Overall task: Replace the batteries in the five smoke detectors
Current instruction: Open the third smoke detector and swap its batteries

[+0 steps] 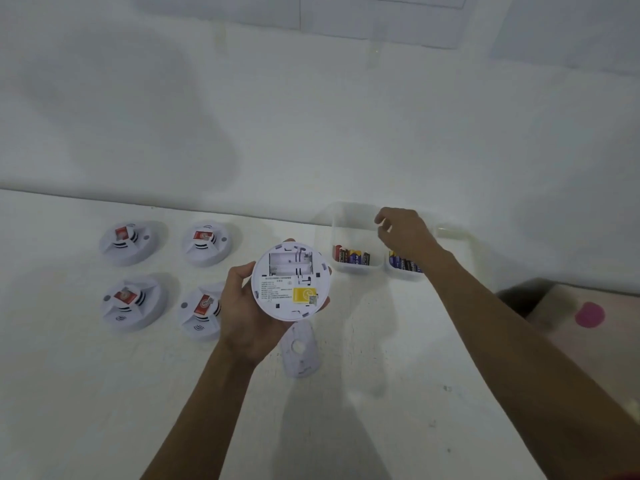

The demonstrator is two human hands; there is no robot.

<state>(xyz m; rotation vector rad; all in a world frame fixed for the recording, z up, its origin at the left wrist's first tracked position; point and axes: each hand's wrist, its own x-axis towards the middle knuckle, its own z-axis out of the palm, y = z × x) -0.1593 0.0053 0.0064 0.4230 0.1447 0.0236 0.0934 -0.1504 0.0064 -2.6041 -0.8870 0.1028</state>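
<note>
**While One Detector Is Held Open, the Battery Bins Are Reached**

Because the work is spread on a white table (pixel 104 393), everything is kept within reach. Two clear bins (pixel 349 216) are set side by side at the far edge, presumably so that used and fresh cells are kept apart; which is which cannot be told. Four smoke detectors (pixel 128 242) are laid out in a square, seemingly awaiting their turn. A fifth detector (pixel 291 289) is gripped around its rim by the left hand (pixel 242 306), back upward. Its backplate (pixel 300 349) is parked just beneath, so that the seemingly empty battery bay (pixel 291 263) is exposed for loading. The right hand (pixel 403 233) is poised over the bins, fingers loosely curled; whether one of the batteries (pixel 351 256) is pinched cannot be told.
</note>
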